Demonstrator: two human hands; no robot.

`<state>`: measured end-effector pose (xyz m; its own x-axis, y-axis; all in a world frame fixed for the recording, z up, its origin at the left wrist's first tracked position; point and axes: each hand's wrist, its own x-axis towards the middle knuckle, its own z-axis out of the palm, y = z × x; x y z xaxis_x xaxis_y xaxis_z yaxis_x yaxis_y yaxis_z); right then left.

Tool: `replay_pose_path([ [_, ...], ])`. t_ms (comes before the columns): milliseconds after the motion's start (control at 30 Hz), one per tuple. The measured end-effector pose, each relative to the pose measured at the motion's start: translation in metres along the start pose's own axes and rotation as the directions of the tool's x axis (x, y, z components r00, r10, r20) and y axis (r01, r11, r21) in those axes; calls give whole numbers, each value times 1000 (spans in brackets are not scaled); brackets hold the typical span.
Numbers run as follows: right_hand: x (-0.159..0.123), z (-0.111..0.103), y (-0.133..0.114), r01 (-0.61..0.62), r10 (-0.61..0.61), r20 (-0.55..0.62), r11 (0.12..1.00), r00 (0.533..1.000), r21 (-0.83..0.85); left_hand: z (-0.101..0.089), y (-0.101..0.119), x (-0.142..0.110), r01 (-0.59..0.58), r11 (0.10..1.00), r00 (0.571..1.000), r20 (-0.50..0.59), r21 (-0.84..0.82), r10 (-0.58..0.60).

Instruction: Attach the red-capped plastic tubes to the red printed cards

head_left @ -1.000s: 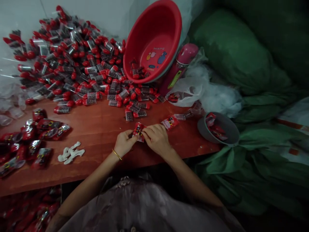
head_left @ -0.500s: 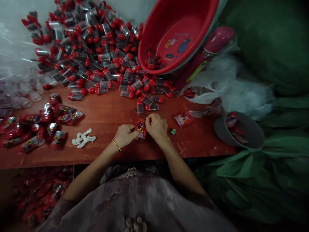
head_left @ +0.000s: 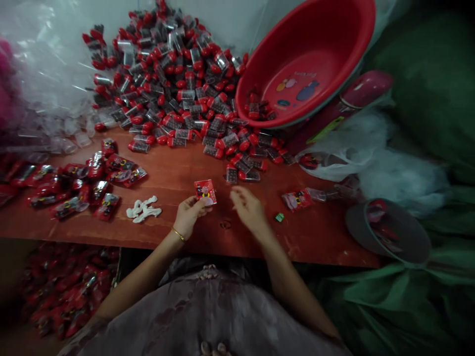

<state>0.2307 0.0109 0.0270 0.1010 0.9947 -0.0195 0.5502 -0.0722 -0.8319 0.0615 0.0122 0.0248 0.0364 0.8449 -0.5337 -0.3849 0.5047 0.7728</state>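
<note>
A small red printed card (head_left: pixel 205 192) with a cartoon figure is pinched at its lower edge between the thumb and fingers of my left hand (head_left: pixel 189 213). My right hand (head_left: pixel 249 207) hovers to the right of the card, apart from it, slightly blurred. Its fingers are loosely curved and nothing shows in them. Between the hands, small dark rings (head_left: pixel 225 224) lie on the red tabletop (head_left: pixel 178 173). Beyond them spreads a large heap of clear tubes with red caps and dark contents (head_left: pixel 178 94).
Filled red packets (head_left: pixel 98 188) and a white twisted piece (head_left: pixel 144 209) lie left. A red basin (head_left: pixel 306 59) leans at the back right, beside a pink flask (head_left: pixel 365 89). Rightward are a red packet (head_left: pixel 297 200), a green bit (head_left: pixel 279 217) and a grey bucket (head_left: pixel 389 232).
My hands have parted: the right has come off the card, which stays in my left hand and is now lifted and facing me. The whole view has shifted to the left.
</note>
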Motion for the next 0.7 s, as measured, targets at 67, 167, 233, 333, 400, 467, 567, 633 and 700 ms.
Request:
replay_pose_path([
  [67,-7,27,-8,-12,-19,184,986,983,167,-1,-2,-1,-30,1000,999,12,-9,30],
  [167,-6,51,-15,-41,-11,213,970,977,240,-10,3,-3,-113,991,992,65,74,109],
  [233,0,53,-17,-59,-8,238,960,971,273,-18,11,-3,-194,952,979,108,237,172],
  [333,9,49,-21,-124,-3,311,913,950,388,-29,25,1,-280,864,959,166,420,230],
  [400,11,47,-27,-236,30,371,817,928,526,-31,31,3,-302,872,951,190,385,246],
  [467,11,49,-34,-358,74,423,675,903,645,-29,34,4,-309,904,945,206,295,255],
  [567,8,53,-44,-453,114,463,501,879,737,-25,32,4,-287,937,939,250,197,235],
  [633,9,55,-49,-497,101,509,442,855,746,-24,29,4,-272,952,933,283,142,224],
  [700,13,57,-51,-529,72,560,444,825,723,-26,27,6,-265,959,930,290,102,226],
])
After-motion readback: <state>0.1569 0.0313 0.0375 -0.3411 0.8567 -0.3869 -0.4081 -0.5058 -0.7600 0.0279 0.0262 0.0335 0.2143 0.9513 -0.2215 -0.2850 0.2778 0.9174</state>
